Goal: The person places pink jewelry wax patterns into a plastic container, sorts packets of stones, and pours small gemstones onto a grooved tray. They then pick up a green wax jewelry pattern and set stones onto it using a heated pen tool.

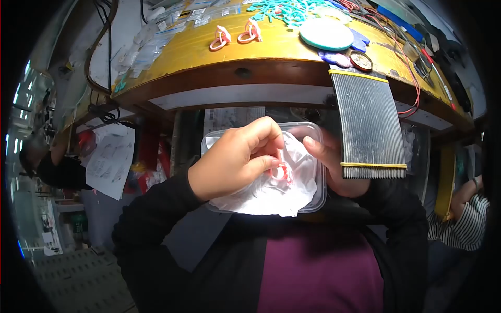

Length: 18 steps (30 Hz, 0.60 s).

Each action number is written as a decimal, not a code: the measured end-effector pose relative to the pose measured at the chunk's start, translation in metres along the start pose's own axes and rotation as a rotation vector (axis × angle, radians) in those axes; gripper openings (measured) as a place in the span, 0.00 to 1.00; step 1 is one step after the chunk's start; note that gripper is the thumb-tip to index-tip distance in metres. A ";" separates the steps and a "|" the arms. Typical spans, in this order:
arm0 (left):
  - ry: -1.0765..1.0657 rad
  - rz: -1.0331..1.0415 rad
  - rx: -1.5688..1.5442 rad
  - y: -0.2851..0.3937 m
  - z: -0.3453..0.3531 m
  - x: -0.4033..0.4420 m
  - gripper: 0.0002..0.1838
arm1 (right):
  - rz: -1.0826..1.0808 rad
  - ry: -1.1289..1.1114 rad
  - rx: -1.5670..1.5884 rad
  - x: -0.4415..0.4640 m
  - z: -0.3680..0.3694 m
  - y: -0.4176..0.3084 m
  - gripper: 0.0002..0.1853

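My left hand (235, 159) is over a clear plastic box (322, 182), its fingers curled and the thumb tip against a small pink-red ring (282, 173) with an ornate top. Beneath the ring, a crumpled white cloth or tissue (276, 201) lines the box and spills over its near rim. At the right side of the box is my right hand (336, 164), thumb stretched out and nothing visible in it. A ridged dark board (370, 125) with yellow bands hides part of that hand.
Two pink rings (220, 38) stand on the yellow bench (182, 52). Behind them lie turquoise branching pieces (284, 10), with a round turquoise-edged disc (326, 34) to the right. Red wires (415, 99) hang at right. Other people sit on both sides.
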<state>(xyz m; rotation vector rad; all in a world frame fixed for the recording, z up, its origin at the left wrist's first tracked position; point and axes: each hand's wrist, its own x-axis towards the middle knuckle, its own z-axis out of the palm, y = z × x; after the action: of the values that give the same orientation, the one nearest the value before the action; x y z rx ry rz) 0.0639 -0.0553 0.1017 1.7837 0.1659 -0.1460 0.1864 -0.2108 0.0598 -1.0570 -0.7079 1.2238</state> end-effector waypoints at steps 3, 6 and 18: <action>0.002 0.009 0.052 -0.001 0.000 0.003 0.09 | -0.029 0.041 0.042 0.002 0.002 0.002 0.15; 0.017 0.031 0.138 -0.001 0.000 0.004 0.10 | -0.048 0.046 0.056 0.003 0.001 0.002 0.15; 0.217 0.195 0.475 0.029 -0.023 -0.021 0.10 | -0.039 0.058 -0.014 0.004 -0.003 0.002 0.18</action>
<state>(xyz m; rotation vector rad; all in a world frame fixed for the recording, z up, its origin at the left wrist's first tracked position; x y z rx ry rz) 0.0492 -0.0399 0.1380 2.2770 0.1163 0.1636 0.1892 -0.2077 0.0568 -1.0810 -0.6908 1.1517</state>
